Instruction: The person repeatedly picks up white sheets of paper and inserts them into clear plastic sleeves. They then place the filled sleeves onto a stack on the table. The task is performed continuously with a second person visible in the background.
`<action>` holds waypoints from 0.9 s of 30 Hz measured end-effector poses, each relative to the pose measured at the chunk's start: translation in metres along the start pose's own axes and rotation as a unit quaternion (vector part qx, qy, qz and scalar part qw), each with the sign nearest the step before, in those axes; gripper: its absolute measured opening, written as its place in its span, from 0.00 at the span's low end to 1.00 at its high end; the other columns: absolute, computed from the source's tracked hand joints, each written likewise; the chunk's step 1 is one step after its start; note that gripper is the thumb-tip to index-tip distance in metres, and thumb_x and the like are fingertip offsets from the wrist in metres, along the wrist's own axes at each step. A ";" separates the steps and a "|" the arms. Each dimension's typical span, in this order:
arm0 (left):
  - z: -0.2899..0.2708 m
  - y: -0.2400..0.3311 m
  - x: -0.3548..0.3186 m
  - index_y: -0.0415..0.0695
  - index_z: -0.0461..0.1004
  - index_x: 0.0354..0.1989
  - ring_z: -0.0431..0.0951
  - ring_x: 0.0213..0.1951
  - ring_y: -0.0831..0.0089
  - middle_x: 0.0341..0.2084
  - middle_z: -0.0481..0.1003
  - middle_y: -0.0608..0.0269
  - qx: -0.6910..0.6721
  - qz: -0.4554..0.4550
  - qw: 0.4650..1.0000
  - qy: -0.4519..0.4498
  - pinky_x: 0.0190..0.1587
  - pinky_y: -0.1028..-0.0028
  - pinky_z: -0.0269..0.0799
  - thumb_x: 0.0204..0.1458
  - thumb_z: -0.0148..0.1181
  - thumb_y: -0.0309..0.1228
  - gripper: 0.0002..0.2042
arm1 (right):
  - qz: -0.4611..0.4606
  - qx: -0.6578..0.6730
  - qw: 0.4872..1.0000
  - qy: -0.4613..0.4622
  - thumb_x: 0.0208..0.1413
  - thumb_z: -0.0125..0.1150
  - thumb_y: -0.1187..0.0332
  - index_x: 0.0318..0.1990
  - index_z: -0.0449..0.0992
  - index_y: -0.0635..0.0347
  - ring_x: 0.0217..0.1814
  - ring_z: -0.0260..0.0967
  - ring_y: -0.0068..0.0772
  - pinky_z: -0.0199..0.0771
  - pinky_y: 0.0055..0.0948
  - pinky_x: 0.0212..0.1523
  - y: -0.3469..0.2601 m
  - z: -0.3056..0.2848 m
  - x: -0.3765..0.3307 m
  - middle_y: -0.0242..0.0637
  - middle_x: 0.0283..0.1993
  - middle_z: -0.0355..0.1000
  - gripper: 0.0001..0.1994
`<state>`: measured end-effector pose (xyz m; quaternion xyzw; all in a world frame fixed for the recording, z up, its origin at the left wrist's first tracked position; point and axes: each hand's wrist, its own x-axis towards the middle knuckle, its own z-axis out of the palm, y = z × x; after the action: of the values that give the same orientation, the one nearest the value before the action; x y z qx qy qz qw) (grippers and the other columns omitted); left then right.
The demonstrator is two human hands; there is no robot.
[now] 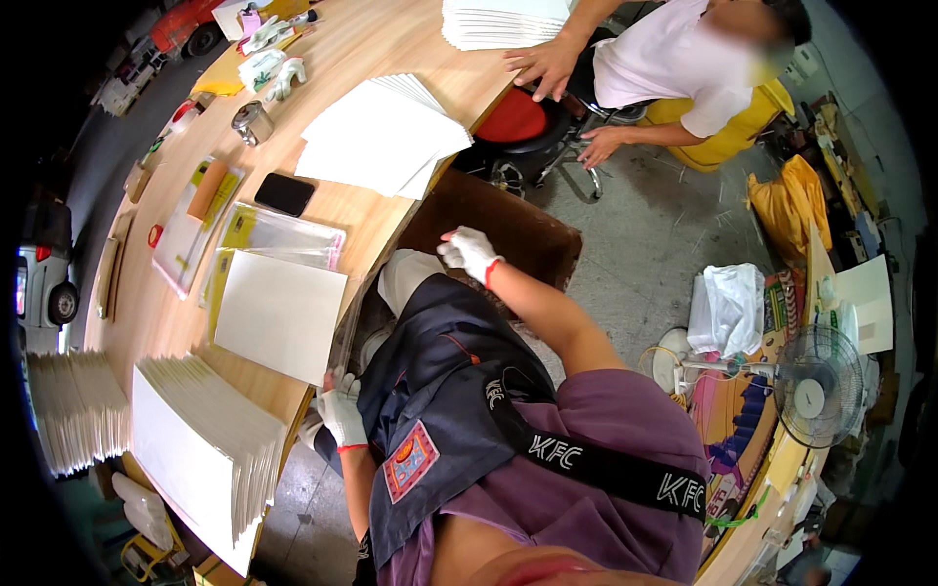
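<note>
A white sheet or board lies at the table's near edge, over clear plastic sleeves with yellow strips. My left hand, in a white glove with bare fingertips and a red cuff, is at the sheet's lower right corner. Its fingers are closed at the edge of a clear plastic sleeve there. My right hand, gloved the same way, hovers off the table above a brown box. Its fingers are loosely bent and apart, with nothing visible in them.
Fanned white sheets, a black phone and a metal cup lie farther along the table. Thick white stacks stand at the left. Across from me sits a person beside a red stool. A fan stands at right.
</note>
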<state>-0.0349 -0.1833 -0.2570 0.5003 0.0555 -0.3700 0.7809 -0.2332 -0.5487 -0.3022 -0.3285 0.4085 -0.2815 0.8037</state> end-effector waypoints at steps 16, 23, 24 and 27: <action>0.002 0.003 -0.001 0.45 0.72 0.35 0.78 0.29 0.71 0.32 0.77 0.61 0.036 0.016 0.998 0.050 0.32 0.73 0.76 0.58 0.58 0.35 0.07 | -0.055 -0.601 0.797 0.024 0.55 0.51 0.51 0.53 0.68 0.65 0.54 0.70 0.52 0.69 0.35 0.51 0.011 -0.028 -0.035 0.54 0.49 0.72 0.27; 0.003 -0.002 -0.008 0.43 0.72 0.41 0.78 0.34 0.71 0.35 0.78 0.60 0.028 0.031 0.998 0.053 0.38 0.69 0.77 0.59 0.57 0.38 0.11 | -0.108 -0.594 0.797 0.020 0.54 0.52 0.43 0.66 0.55 0.57 0.60 0.63 0.58 0.64 0.41 0.58 0.040 0.029 -0.058 0.59 0.59 0.63 0.37; 0.003 -0.002 -0.008 0.43 0.72 0.41 0.78 0.34 0.71 0.36 0.78 0.60 0.027 0.037 0.997 0.058 0.39 0.69 0.76 0.59 0.57 0.39 0.12 | -0.112 -0.596 0.795 0.026 0.54 0.52 0.44 0.66 0.55 0.56 0.59 0.63 0.58 0.64 0.41 0.58 0.041 0.028 -0.058 0.59 0.59 0.63 0.37; 0.000 -0.004 -0.006 0.41 0.73 0.43 0.78 0.34 0.72 0.34 0.78 0.61 0.020 0.030 0.998 0.052 0.38 0.71 0.76 0.58 0.58 0.40 0.14 | -0.105 -0.600 0.793 0.019 0.55 0.52 0.44 0.65 0.55 0.56 0.59 0.64 0.58 0.64 0.41 0.58 0.039 0.024 -0.057 0.59 0.58 0.64 0.36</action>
<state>-0.0418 -0.1811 -0.2568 0.5358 0.0731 -0.3212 0.7774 -0.2347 -0.4759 -0.2937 -0.7802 0.4735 -0.0687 0.4030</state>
